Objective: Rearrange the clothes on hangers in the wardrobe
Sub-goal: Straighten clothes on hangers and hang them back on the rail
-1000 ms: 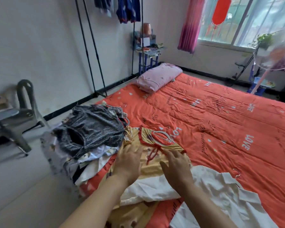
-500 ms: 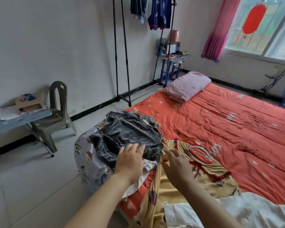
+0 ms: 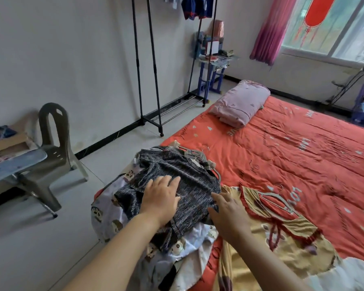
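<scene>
A pile of clothes on hangers lies at the near left corner of the red bed [image 3: 282, 148]. On top is a dark grey speckled garment [image 3: 189, 179]; under it a white cartoon-print one [image 3: 109, 206]. My left hand [image 3: 162, 198] rests flat on the grey garment, fingers spread. My right hand [image 3: 227, 213] touches that garment's right edge with straight fingers. Beside it lies a yellow and red garment [image 3: 282, 234] on a grey hanger [image 3: 277, 198]. A black clothes rack [image 3: 149, 70] stands by the wall with blue clothes [image 3: 198, 7] hanging on it.
A grey plastic chair [image 3: 51, 143] and a grey table [image 3: 11, 164] stand to the left on the tiled floor. A folded pink blanket [image 3: 242, 101] lies at the bed's head. A cluttered blue stand [image 3: 212, 61] sits past the rack. White cloth [image 3: 349, 276] lies at lower right.
Both hands have left the yellow garment and moved left onto the grey pile. The view has swung left and up.
</scene>
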A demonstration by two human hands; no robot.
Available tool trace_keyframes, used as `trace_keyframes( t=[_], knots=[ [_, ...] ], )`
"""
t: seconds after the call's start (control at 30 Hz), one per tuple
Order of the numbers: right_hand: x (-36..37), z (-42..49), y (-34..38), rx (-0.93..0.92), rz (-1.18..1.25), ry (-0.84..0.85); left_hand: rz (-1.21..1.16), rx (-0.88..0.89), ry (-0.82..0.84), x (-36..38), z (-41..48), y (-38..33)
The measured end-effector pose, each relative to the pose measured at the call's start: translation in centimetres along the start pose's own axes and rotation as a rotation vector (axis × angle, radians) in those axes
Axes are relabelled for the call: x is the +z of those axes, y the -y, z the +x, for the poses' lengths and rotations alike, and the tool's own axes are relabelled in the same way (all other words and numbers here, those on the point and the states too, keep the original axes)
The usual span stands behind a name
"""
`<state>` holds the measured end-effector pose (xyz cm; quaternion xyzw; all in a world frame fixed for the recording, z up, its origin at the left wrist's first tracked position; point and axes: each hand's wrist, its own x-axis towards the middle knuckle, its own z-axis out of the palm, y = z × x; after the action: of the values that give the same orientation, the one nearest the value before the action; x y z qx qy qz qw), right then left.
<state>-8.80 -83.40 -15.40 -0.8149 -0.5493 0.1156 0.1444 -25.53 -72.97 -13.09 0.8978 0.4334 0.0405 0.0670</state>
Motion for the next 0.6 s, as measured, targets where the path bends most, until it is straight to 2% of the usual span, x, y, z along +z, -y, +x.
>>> trace_keyframes(
  t=[0.27, 0.6],
  knots=[
    [5.0, 14.3, 0.0, 0.061, 0.061, 0.082, 0.028, 0.041, 0.083, 3.0, 13.2, 4.9],
    [9.1, 26.1, -3.3, 0.211, 0.088, 0.146, -0.007, 0.122, 0.228, 9.2, 25.1, 7.6]
  ],
)
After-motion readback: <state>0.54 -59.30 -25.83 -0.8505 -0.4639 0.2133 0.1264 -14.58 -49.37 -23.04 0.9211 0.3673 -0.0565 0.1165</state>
